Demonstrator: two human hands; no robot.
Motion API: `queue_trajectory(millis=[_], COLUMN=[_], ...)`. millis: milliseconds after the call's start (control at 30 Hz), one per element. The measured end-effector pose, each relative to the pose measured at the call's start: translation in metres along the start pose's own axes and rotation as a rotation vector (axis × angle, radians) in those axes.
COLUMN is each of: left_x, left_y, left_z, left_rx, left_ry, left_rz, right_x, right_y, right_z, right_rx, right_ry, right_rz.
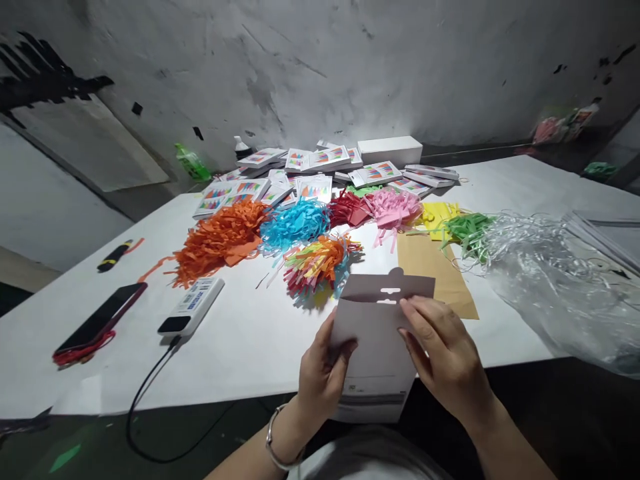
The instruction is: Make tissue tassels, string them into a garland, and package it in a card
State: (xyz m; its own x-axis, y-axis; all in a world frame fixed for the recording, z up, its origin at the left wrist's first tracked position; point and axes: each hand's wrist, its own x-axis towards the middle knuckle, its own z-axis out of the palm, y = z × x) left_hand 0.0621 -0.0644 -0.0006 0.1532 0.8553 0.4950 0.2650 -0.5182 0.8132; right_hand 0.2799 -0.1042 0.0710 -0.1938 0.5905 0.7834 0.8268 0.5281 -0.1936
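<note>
A white cardboard box (373,347) with a raised top flap is tilted upright at the table's front edge. Hang-hole slots are cut in the flap and in the panel below it. My left hand (323,370) grips the box's left side, its thumb on the facing panel. On the upper right edge, just beside the lower slot, rest the curled fingers of my right hand (443,350). Behind the box lies a multicoloured bunch of paper tassels (320,267). What the box holds is hidden.
Orange (220,240), blue (295,227), pink (395,210) and green tassels (467,233) line the table. Printed boxes (320,160) are piled behind. At left lie a phone (100,317) and a white corded device (193,307); at right, a clear plastic bag (545,293).
</note>
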Motion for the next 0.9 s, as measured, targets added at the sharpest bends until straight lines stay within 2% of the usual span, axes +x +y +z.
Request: queue_trajectory(millis=[67,100,133,233,267,300,367,467,600,700,767,900], left_x=[-0.001,-0.002,-0.002,0.003,0.006,0.009,0.015,0.016,0.010,0.011,0.013,0.013], left_y=[0.000,0.000,0.001,0.009,0.014,0.019,0.028,0.035,0.030,0.027,0.029,0.032], left_z=[0.000,0.000,-0.001,-0.005,-0.006,-0.008,-0.009,-0.005,-0.002,-0.007,-0.008,-0.001], left_rx=[0.019,0.018,0.010,0.030,0.081,0.162,0.387,0.615,0.429,0.296,0.296,0.473], left_ry=[-0.010,-0.028,-0.053,-0.116,-0.120,-0.118,-0.107,-0.178,-0.420,-0.535,-0.514,-0.275], left_rz=[0.046,0.081,0.123,0.258,0.312,0.365,0.429,0.347,0.183,0.120,0.136,0.194], right_x=[0.006,0.008,0.011,0.021,0.025,0.029,0.034,0.036,0.034,0.034,0.035,0.039], right_y=[-0.001,0.000,0.001,0.011,0.014,0.017,0.022,0.025,0.026,0.028,0.030,0.034], right_z=[-0.005,-0.008,-0.012,-0.020,-0.023,-0.024,-0.026,-0.027,-0.029,-0.031,-0.032,-0.036], right_rx=[0.103,0.152,0.202,0.419,0.514,0.598,0.684,0.695,0.689,0.636,0.621,0.636], right_ry=[-0.030,-0.107,-0.232,-0.725,-0.833,-0.884,-0.856,-0.777,-0.797,-0.784,-0.771,-0.706], right_rz=[0.089,0.141,0.190,0.274,0.287,0.303,0.357,0.398,0.322,0.326,0.346,0.430])
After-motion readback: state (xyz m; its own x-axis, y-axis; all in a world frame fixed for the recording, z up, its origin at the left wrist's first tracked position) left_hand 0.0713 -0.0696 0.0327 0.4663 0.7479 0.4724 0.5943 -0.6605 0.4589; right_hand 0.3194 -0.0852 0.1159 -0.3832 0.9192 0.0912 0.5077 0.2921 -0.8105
